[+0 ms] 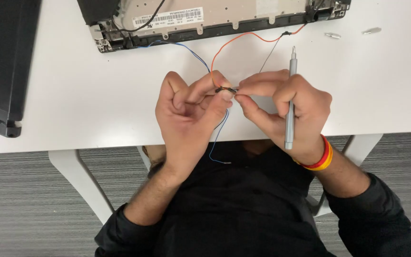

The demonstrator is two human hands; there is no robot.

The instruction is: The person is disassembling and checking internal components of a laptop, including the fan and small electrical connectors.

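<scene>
White tabletop (72,104), smooth, over grey ribbed carpet. Opened laptop chassis (215,19) at far edge, thin wires trailing out (orange, blue, black). My left hand (191,114) and right hand (281,107) meet fingertip to fingertip, both pinching small dark wire joint (225,89); possibly connector, too small to tell. Slim grey metal screwdriver (289,100) tucked under right fingers. Step: working joint. Next move needs fine, steady pull.

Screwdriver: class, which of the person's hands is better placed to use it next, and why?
Right. The right hand already has the grey screwdriver tucked in it, tip pointing at the opened device. The left hand only pinches the wires.
</scene>
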